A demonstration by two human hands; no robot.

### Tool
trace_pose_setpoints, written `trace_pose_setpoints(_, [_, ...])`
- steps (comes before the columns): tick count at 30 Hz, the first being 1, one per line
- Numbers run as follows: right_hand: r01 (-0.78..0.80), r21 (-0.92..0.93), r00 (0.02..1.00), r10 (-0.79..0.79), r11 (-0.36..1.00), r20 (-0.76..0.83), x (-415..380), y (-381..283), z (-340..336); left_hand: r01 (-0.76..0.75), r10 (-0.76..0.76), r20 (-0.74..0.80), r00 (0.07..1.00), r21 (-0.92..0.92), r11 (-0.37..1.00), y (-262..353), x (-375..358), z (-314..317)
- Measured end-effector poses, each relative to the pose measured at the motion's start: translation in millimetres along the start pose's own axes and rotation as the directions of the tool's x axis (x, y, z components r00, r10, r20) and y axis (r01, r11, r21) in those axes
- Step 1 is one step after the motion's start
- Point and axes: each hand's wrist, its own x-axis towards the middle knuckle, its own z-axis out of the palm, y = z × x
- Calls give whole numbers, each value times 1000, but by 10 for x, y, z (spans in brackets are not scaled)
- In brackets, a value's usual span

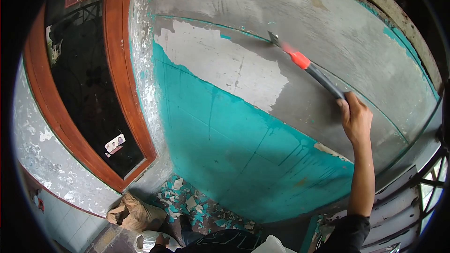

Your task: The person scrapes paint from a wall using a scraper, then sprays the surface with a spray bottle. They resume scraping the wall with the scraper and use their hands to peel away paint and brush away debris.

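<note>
The right hand [356, 118], at the right of the frame, is closed around the end of the dark handle of a scraper [324, 79], thumb and fingers wrapped about it; the scraper lies slantwise in the upper middle of the frame, its red neck [299, 58] leading up and left to a small metal blade [273, 38]; the blade is at a thin groove that runs across the wall [356, 33], though whether it touches the surface I cannot tell; the left hand [162, 240] shows only in part at the bottom edge, left of centre, beside a white bag [151, 238], and I cannot tell how far open it is or whether it has hold of anything; the upper wall is bare grey, with a pale patch [225, 61] left of the scraper; below that patch, turquoise paint [211, 136] covers the wall, with darker streaks running down it; turquoise and whitish flakes [191, 202] litter the floor at the lower centre-left, next to a crumpled brown sack [140, 213]; a brown wooden frame [117, 61] around dark glass [86, 98] stands at the left.
</note>
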Motion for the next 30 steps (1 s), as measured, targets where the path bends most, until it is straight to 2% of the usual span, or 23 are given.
trace_pose_setpoints(3, [-21, 21, 998, 20, 1000, 51, 64, 19, -79, 64, -69, -63, 996, -83, 995, 7, 21, 64])
trace_pose_setpoints(6, [-73, 50, 995, 69, 996, 75, 38, 9, -120, 96, -102, -53, 993, -104, 990, -64, 98, 304])
trace_pose_setpoints(7, [-46, 67, 998, 43, 997, 46, 71, -39, -73, 101, -106, -50, 993, -97, 990, -68, 115, 297])
trace_pose_setpoints(9, [-51, 73, 997, 46, 996, 69, 177, -123, -1, -36, 37, 2, 999, -9, 999, 301, -40, 54])
trace_pose_setpoints(10, [-48, 78, 996, 41, 996, 85, 229, -156, 13, -36, 36, 2, 999, -8, 999, 310, 3, 72])
trace_pose_setpoints(12, [-50, 95, 995, 41, 994, 89, 251, -159, -38, -8, -1, -39, 999, -221, 975, 380, 185, 74])
trace_pose_setpoints(14, [-92, 139, 987, 71, 986, 147, 212, -47, -130, 16, -32, -52, 998, -285, 958, 285, 250, 82])
trace_pose_setpoints(16, [-67, 122, 988, 49, 990, 148, 132, 36, -210, 42, -66, -55, 996, -354, 934, 230, 220, 152])
trace_pose_setpoints(18, [-98, 172, 989, 76, 980, 129, 66, 108, -225, 0, -4, -76, 997, -59, 998, 210, -43, 8])
trace_pose_setpoints(20, [-113, 161, 984, 89, 980, 153, 69, 169, -319, 11, -13, -49, 999, -43, 999, -100, 129, 147])
trace_pose_setpoints(22, [58, 15, 995, -59, 998, 78, 92, 197, -446, 10, -12, -46, 999, -50, 999, -291, 242, 265])
trace_pose_setpoints(24, [88, -14, 994, -87, 996, 62, 134, 181, -525, 9, -11, -45, 999, -50, 999, -467, 328, 316])
trace_pose_setpoints(27, [252, -153, 968, -247, 956, 47, 249, 162, -568, 3, -5, -46, 999, -47, 999, -618, 420, 312])
trace_pose_setpoints(28, [249, -153, 969, -245, 956, 45, 304, 149, -579, 0, -2, -45, 999, -47, 999, -623, 440, 297])
trace_pose_setpoints(30, [340, -229, 940, -329, 912, 85, 421, 94, -586, 37, -39, -33, 999, -58, 998, -100, 33, -11])
